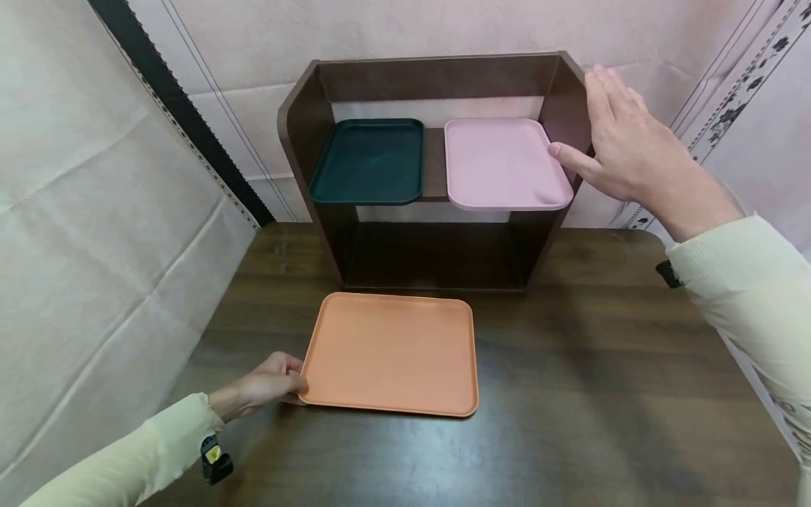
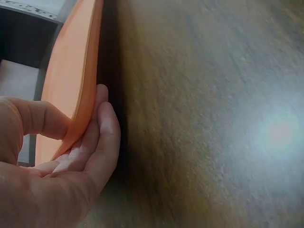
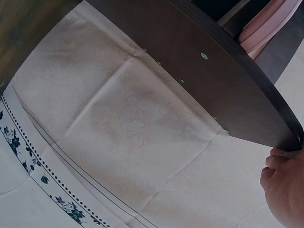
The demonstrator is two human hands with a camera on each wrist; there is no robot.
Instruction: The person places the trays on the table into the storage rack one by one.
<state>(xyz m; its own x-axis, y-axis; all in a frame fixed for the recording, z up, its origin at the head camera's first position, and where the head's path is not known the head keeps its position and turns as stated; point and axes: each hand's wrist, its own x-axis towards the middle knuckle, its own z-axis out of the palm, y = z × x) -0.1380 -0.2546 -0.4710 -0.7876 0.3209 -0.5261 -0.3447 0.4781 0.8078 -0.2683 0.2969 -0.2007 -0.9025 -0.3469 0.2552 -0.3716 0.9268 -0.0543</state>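
Note:
My left hand (image 1: 269,382) pinches the near left corner of an orange tray (image 1: 393,355), thumb (image 2: 50,121) on top and fingers curled beneath. That tray lies low over the table in front of a dark brown shelf (image 1: 437,77), and its edge shows a gap above the wood in the left wrist view. Fingers straight, my right hand (image 1: 633,141) rests against the shelf's right side panel (image 3: 204,61), the thumb reaching around its front edge toward a pink tray (image 1: 507,165). A dark green tray (image 1: 370,162) sits left of the pink one on the upper board.
Below the two trays is the shelf's lower compartment (image 1: 434,257). The shelf stands at the back of the wooden table (image 1: 602,366), close to a pale cloth backdrop (image 1: 443,28). More cloth hangs at the left (image 1: 95,232) and right.

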